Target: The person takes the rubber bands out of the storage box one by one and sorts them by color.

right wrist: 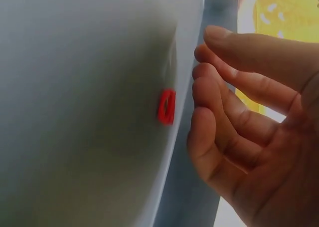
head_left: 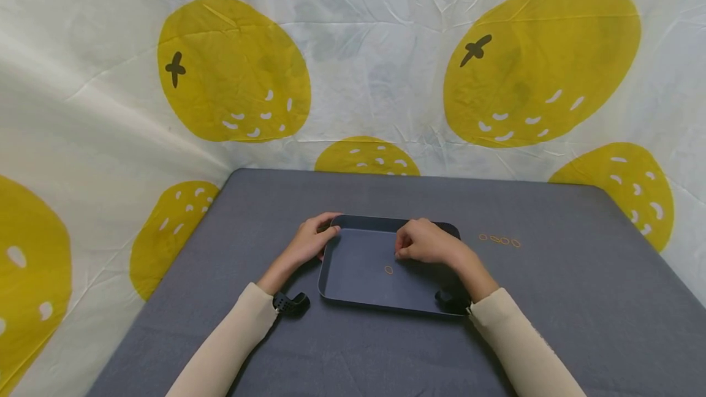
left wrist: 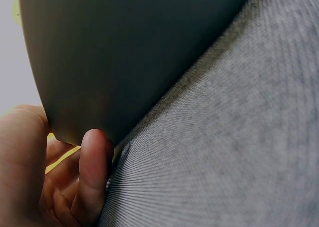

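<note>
A dark grey rectangular tray point(head_left: 353, 302) sits on the table. My left hand point(head_left: 309, 241) grips its far left corner, with the thumb over the rim and the other fingers outside; in the left wrist view a fingertip point(left wrist: 93, 152) touches the outer wall. My right hand point(head_left: 427, 242) hovers over the tray's right half. Its fingers are loosely bent in the right wrist view, with nothing visible between thumb and fingertips. Near those fingertips, one thin orange loop point(head_left: 388, 269), like a rubber band, lies on the tray floor.
Several similar orange loops point(head_left: 504, 241) lie in a row on the grey table point(head_left: 562, 287), right of the tray. A small red oval mark point(right wrist: 167, 107) shows against the tray in the right wrist view. Behind the table hangs a white cloth point(head_left: 375, 78) printed with yellow fruit.
</note>
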### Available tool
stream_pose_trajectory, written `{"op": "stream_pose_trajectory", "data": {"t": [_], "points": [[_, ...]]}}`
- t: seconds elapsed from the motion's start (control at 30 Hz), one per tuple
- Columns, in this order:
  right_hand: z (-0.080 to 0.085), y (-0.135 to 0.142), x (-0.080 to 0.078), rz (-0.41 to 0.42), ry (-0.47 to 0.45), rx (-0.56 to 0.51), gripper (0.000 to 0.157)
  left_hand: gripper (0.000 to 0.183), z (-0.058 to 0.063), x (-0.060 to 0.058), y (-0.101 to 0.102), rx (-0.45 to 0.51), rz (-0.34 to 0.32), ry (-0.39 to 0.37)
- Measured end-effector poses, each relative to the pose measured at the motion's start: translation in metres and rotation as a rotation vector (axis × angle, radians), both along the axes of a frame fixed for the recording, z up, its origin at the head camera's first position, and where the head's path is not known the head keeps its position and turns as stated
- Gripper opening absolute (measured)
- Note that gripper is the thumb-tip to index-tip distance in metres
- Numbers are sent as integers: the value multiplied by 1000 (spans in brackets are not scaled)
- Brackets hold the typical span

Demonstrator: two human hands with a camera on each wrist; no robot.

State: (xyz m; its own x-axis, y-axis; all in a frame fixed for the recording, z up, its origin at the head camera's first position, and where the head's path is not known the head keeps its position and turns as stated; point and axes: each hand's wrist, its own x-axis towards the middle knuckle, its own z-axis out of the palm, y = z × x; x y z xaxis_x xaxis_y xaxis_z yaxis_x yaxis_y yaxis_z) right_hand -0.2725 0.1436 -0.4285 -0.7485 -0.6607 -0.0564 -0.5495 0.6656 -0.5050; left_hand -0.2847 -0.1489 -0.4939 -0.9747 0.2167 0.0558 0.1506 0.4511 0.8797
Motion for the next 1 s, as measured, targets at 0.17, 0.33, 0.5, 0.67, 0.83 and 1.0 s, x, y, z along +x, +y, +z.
{"op": "stream_pose_trajectory", "data": {"t": [0.17,0.33,0.5,0.67,0.83,1.0], "points": [[-2,-6,4,23,-26,20,5,31,-2,-1,-3,1,-21,7],[-2,-10,7,22,-73,42,8,30,-2,-1,-4,0,-41,15],[-2,-12,6,49,-78,61,11,31,0,0,-4,-10,-44,18],[-5,-12,5,65,-63,65,12,35,0,-1,-4,-31,-44,15],[-7,-13,4,51,-90,53,9,34,-1,-2,-4,-30,-47,17],[-7,-14,6,69,-92,46,9,33,-2,-1,-4,-32,-48,28]]}}
